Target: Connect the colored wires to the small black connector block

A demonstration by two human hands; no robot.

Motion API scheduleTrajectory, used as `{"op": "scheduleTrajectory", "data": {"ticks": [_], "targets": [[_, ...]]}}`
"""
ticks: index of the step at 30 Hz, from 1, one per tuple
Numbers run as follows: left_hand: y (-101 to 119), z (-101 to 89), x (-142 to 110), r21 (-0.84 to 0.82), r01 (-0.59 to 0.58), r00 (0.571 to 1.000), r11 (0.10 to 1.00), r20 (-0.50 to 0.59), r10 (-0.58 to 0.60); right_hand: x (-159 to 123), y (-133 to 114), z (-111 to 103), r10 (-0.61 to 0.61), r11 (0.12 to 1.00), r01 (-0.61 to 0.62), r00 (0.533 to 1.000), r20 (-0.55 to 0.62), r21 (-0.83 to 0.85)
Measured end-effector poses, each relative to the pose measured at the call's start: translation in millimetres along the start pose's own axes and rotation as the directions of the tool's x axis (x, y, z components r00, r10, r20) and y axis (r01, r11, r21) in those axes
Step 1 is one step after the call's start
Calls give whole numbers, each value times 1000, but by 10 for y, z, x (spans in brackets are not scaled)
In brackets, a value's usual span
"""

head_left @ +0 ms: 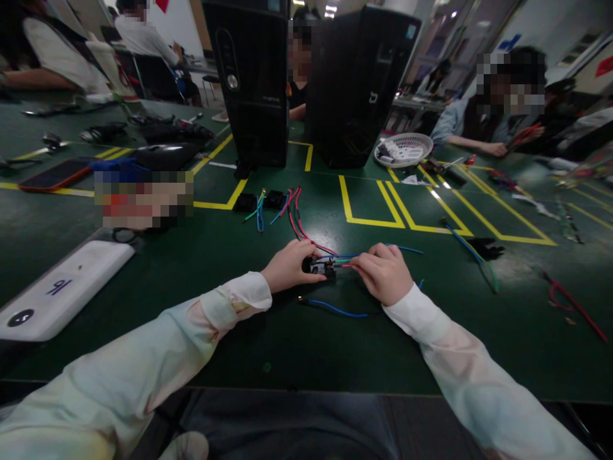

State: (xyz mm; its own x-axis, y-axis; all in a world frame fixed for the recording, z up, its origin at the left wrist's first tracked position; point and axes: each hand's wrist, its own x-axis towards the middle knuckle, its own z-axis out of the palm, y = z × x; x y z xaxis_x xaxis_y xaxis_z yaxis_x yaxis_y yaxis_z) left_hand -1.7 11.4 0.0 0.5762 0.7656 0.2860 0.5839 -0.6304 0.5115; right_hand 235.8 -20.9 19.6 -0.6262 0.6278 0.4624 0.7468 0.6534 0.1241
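Note:
My left hand [290, 265] grips a small black connector housing [328, 271] between thumb and fingers, just above the green table. Coloured wires [342, 261], blue, green and red, run from the housing toward my right hand [384, 273]. The fingers of that hand are pinched on the wires near the housing. A long blue wire [406, 248] reaches out beyond the right hand. Red wires [301, 220] trail away behind the left hand. Below both hands a loose blue wire [335, 310] with a brass-coloured end lies on the table. The exact wire tips are too small to make out.
Two black computer towers [251, 83] stand at the back, beside a white basket [405, 148]. Black connectors [245, 202] with wires lie ahead; more wires [467, 246] lie right. A white power bank [62, 291] and a phone [57, 174] are left. A co-worker [479, 121] sits back right.

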Motion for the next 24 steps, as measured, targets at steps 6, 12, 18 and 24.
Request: {"op": "scheduleTrajectory", "data": {"ticks": [6,12,18,24], "targets": [[-3,5,4,2,0,1000,1000,-8,0,-3,-4,-1,-25,999,25,1000,-8,37],[15,-11,12,-19,13,1000,1000,10,-12,-7,-4,4,-11,1000,11,1000,5,-10],[6,-4,18,-28,19,1000,999,13,-19,-18,24,19,-51,997,50,999,10,64],[5,-4,22,-15,6,1000,1000,23,-5,-17,40,38,-60,998,60,998,6,-26]]}}
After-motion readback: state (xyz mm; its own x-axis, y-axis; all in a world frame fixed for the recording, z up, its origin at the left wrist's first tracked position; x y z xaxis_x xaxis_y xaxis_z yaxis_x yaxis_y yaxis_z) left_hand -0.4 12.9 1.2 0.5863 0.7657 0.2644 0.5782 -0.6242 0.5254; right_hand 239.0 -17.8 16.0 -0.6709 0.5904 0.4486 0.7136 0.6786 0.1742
